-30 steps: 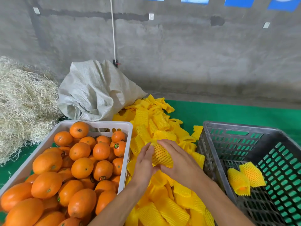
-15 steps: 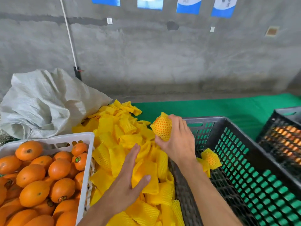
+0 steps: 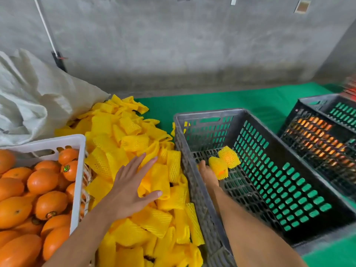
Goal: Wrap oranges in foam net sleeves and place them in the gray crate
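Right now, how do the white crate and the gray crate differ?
The white crate is heaped with bare oranges; the gray crate is nearly empty, holding a few sleeved oranges. The right hand reaches into the gray crate, none into the white. Both are slotted plastic.

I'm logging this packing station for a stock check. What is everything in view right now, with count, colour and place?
Gray crate: one, gray, centre right on the green mat.
Wrapped oranges: two visible, yellow netted, on the gray crate's floor.
Foam net sleeves: a loose pile, yellow, between the two crates.
White crate: one, left, full of bare oranges.
Black crate: one, far right, orange fruit showing through.
Sack: one, off-white, upper left.
Green mat: one, underneath.
Left hand: fingers straight, over the sleeves.
Right hand: inside the gray crate, fingers hidden.
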`<state>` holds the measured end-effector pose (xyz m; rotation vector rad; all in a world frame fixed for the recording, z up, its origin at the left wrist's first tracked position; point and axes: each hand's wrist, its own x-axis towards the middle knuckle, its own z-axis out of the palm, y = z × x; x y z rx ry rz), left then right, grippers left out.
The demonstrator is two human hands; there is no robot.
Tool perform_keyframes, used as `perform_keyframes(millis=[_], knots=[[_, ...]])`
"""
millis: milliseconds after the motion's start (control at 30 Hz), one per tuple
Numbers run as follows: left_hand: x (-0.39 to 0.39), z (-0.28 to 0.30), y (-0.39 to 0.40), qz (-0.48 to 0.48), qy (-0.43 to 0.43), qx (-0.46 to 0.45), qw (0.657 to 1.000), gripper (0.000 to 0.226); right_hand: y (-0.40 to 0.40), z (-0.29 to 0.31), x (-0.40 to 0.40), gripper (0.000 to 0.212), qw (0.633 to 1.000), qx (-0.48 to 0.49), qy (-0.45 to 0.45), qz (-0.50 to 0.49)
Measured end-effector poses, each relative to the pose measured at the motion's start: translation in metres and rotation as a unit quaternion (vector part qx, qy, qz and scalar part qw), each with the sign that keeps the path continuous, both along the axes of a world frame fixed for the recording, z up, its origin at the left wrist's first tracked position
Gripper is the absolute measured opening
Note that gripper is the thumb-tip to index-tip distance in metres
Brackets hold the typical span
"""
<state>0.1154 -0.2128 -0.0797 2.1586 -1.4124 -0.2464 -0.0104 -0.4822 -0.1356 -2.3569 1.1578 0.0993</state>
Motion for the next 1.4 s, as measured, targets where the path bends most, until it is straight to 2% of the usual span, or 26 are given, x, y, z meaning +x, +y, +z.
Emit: perform_keyframes(millis=[133,233,300,400,467,533,567,633,733,833,967,1100,1200,1300,1400], knots=[[0.004,-0.005,-0.003,0.021,-0.007,0.039,0.999,0.094,-0.004,-0.004,-0.002,0.048,0.999,0.036,0.039,-0.001],[0.006,-0.008,-0.003,0.03,-0.015,0.049,0.998,0.094,-0.002,0.016,0.004,0.044,0.997,-0.016,0.072,-0.023],[0.009,-0.009,-0.002,0.046,-0.051,0.058,0.996,0.091,0.0,0.046,0.015,0.043,0.994,-0.082,0.004,-0.077],[0.011,-0.011,-0.001,0.081,-0.118,0.096,0.985,0.089,0.008,0.099,0.036,0.045,0.958,-0.194,-0.182,-0.111],[0.013,-0.009,0.001,0.111,-0.153,0.107,0.976,0.088,0.025,0.128,0.052,0.04,0.914,-0.272,-0.296,-0.061],[0.015,-0.005,0.002,0.152,-0.199,0.095,0.964,0.085,0.053,0.139,0.068,0.033,0.89,-0.31,-0.332,0.049],[0.015,-0.002,0.002,0.172,-0.222,0.084,0.956,0.084,0.069,0.139,0.074,0.032,0.895,-0.307,-0.305,0.108],[0.015,0.003,0.003,0.204,-0.259,0.07,0.942,0.08,0.099,0.125,0.083,0.036,0.928,-0.257,-0.188,0.191],[0.015,0.003,0.008,0.23,-0.26,0.113,0.931,0.076,0.118,0.098,0.085,0.049,0.957,-0.164,-0.006,0.238],[0.021,0.004,0.013,0.278,-0.234,0.148,0.92,0.071,0.112,0.084,0.082,0.074,0.957,-0.105,0.084,0.256],[0.036,0.016,0.03,0.314,-0.225,0.113,0.916,0.061,0.11,0.073,0.084,0.093,0.946,-0.072,0.1,0.3],[0.065,0.026,0.059,0.395,-0.123,0.072,0.908,0.059,0.108,0.068,0.086,0.062,0.925,-0.164,0.083,0.332],[0.078,0.024,0.079,0.419,-0.118,0.106,0.894,0.053,0.1,0.072,0.087,0.045,0.928,-0.162,0.047,0.333],[0.083,0.023,0.095,0.454,-0.059,0.15,0.876,0.053,0.092,0.077,0.085,0.039,0.937,-0.137,0.022,0.322],[0.083,0.022,0.097,0.448,-0.067,0.192,0.871,0.054,0.092,0.08,0.084,0.044,0.946,-0.124,0.016,0.299]])
